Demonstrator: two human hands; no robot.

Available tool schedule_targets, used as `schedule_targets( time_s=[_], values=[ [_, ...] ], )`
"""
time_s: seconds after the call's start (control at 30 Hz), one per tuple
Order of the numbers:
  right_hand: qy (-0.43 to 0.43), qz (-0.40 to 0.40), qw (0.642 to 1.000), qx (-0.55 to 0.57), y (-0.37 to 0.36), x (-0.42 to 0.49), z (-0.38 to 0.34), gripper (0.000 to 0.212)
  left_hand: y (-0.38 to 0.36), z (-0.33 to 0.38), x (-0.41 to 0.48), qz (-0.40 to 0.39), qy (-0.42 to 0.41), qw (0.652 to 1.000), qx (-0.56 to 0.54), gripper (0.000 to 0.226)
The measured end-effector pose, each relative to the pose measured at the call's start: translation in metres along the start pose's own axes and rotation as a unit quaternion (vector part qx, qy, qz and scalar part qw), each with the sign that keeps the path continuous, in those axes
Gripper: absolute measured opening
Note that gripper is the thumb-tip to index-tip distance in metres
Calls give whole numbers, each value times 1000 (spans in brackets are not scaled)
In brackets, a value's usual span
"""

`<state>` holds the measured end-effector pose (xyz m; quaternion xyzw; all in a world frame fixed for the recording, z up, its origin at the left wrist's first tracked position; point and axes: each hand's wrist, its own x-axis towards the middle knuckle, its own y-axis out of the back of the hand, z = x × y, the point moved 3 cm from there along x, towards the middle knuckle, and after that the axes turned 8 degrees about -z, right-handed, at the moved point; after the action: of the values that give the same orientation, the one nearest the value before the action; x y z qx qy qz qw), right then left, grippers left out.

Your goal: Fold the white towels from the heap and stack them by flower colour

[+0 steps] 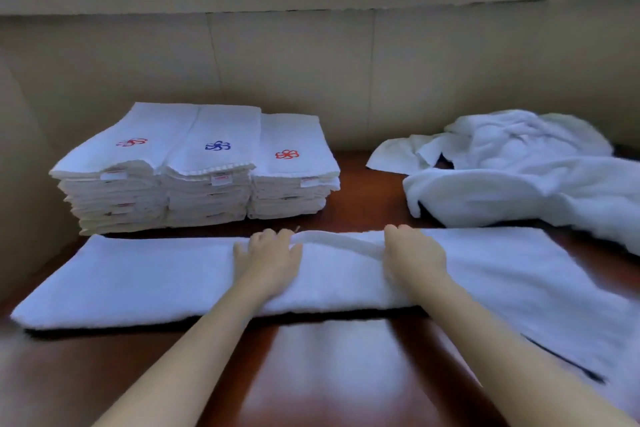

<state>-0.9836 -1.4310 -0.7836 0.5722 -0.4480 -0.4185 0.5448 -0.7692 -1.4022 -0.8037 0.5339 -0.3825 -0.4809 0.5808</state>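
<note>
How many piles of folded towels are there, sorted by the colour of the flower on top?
Red flower on top: 2, the left stack and the right stack
Blue flower on top: 1, the middle stack
Total: 3 stacks

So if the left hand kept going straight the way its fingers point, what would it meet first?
The left hand points away across the long towel. Past the towel's far edge lies a narrow strip of table, then probably the orange-flower stack; depth is unclear.
</note>
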Motion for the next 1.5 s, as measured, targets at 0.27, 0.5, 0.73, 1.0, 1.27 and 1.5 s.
schedule_targets(
  time_s=[0.27,0.5,0.73,1.0,1.27,1.5],
  values=[
    [-68,-252,961,87,55,-68,167,21,-3,1,-15,-43,-62,997,-6,39],
    [-208,-135,966,72,44,-66,228,17,3,32,-28,-120,-44,992,17,51],
    [-303,13,941,152,15,-71,236,27,-17,66,-44,-81,-67,994,-11,61],
    [-323,20,944,68,11,-57,228,35,-18,63,-43,-93,-28,995,-16,63],
    [-148,14,984,-98,32,-32,99,24,-16,71,-40,-88,-12,996,-28,65],
    [-3,-70,995,77,-35,-33,-19,65,-2,-57,-65,-26,144,988,-52,58]
  ],
)
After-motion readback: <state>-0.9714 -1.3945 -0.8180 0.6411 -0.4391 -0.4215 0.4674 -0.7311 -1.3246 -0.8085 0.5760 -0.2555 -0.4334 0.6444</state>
